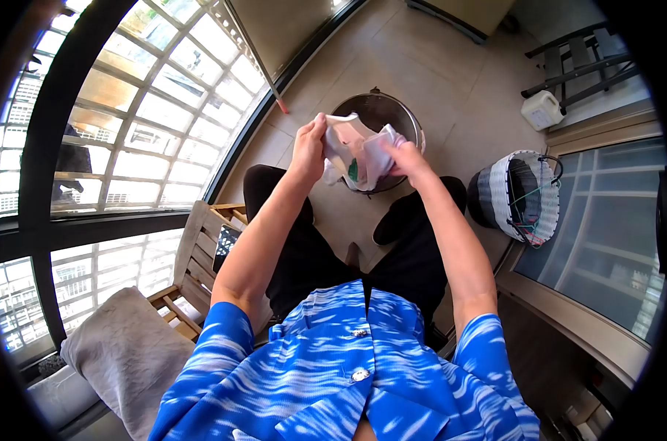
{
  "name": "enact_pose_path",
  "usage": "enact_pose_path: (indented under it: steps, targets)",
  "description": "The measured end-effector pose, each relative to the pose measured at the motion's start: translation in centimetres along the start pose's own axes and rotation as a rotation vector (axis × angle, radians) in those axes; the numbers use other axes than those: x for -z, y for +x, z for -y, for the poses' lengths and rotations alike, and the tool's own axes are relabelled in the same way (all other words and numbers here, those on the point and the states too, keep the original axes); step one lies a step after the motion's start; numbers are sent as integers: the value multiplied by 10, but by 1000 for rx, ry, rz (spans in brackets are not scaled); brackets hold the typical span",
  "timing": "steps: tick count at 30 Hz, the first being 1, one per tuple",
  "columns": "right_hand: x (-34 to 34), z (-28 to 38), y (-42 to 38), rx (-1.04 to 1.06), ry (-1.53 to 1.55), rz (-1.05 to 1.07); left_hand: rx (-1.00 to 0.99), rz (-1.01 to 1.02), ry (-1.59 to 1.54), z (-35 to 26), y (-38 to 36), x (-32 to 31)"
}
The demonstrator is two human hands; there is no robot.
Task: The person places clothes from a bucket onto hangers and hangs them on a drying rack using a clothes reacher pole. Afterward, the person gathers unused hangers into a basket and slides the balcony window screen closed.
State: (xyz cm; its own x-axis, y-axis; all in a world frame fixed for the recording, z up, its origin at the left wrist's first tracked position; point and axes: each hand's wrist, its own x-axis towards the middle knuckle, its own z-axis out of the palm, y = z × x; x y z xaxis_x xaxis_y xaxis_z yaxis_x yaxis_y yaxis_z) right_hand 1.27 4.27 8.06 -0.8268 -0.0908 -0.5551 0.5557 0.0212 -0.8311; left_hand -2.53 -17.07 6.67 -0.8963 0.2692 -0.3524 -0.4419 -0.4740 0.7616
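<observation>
A thin pale pink and white cloth (341, 136), with a dark green patch near its lower part, is stretched between my two hands. My left hand (311, 141) pinches its left edge, fingers closed. On the opposite side, my right hand (407, 157) grips a bunched white part of it. The cloth overlaps the near side of a dark metal bucket (403, 121) standing on the floor between my feet. Part of the bucket's inside is hidden behind the cloth and my hands.
A black-and-white woven basket (506, 198) stands to my right, before a glass door. Beyond it are a white jug (542, 110) and a folded dark rack (583, 62). At my left are a wooden slatted chair (194, 253), a grey cloth (127, 353) and a barred window.
</observation>
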Motion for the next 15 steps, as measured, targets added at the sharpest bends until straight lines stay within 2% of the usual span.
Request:
enact_pose_path:
  steps: [1, 2, 3, 4, 5, 6, 7, 8, 9, 10, 11, 12, 13, 14, 15]
  targets:
    - [5, 3, -2, -95, -753, -111, 26, 61, -23, -12, -1, -13]
    - [11, -3, 2, -73, -891, -120, 27, 65, -25, -21, -1, -25]
    - [9, -4, 0, -77, -892, -124, 97, 152, 47, -28, -2, -37]
    - [2, -5, -2, 304, -798, -315, 169, 239, 119, -30, -3, -45]
    - [-6, -7, -5, 681, -679, -499, 174, 241, 115, -28, 0, -50]
    - [-16, 18, -17, 831, -727, -451, 177, 330, 209, -26, 5, -56]
    - [-14, 21, -19, 829, -728, -455, 177, 420, 305, -33, 3, -66]
    - [-12, 23, -18, 769, -654, -293, 196, 512, 281, -39, -2, -74]
    - [-9, 26, -17, 706, -577, -133, 197, 516, 281, -44, -1, -77]
    - [-3, 29, -17, 594, -588, -74, 209, 525, 318, -49, 2, -77]
    - [2, 32, -20, 592, -588, -77, 221, 534, 356, -53, 2, -76]
    - [6, 37, -23, 501, -470, -15, 156, 517, 435, -60, 2, -76]
    - [10, 40, -25, 410, -351, 48, 95, 615, 583, -64, 10, -67]
    - [16, 35, -21, 391, -187, 126, -5, 644, 717, -66, 15, -58]
    - [14, 37, -23, 390, -184, 126, -105, 672, 850, -69, 15, -53]
